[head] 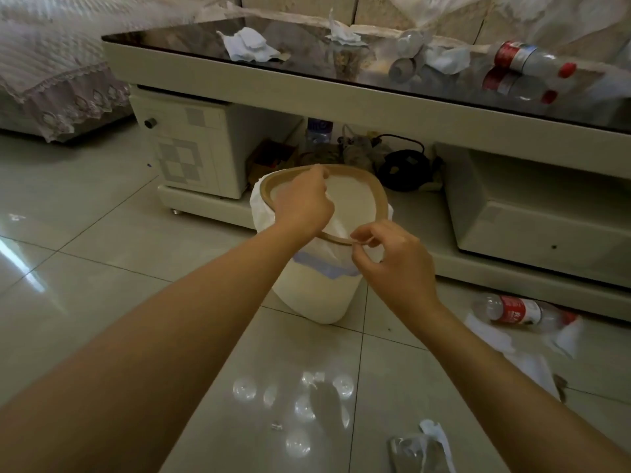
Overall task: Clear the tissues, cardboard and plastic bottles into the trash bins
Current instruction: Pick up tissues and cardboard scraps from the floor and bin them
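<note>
Seen from above, a person's two bare arms reach to a white trash bin (317, 295) at the centre of the frame, standing on a tiled floor (102, 268). The left hand (302, 199) curls its fingers over the bin's tan rim ring (380, 199) at the far side. The right hand (392, 261) pinches the near edge of the ring and the white liner bag (338, 230) between thumb and fingertips. Crumpled tissues (247, 46) and a red-capped plastic bottle (532, 59) lie on the dark glass table (170, 39) at the top. Another bottle (519, 310) lies on the floor, right.
</note>
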The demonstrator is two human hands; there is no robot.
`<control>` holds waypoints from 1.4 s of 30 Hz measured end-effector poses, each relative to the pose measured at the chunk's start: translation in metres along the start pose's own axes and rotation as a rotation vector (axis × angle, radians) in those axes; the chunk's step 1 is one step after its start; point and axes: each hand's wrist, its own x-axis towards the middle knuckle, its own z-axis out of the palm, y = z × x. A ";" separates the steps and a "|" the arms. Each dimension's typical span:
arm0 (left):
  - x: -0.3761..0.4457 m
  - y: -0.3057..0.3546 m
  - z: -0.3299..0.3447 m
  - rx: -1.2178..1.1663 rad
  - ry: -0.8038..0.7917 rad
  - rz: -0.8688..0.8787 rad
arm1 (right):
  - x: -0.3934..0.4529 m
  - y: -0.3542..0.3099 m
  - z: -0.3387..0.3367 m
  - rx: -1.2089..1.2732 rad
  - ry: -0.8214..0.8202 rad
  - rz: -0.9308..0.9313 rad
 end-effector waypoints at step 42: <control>-0.235 0.056 0.293 0.556 -1.181 0.978 | -0.366 0.167 -0.129 -0.365 -0.414 0.971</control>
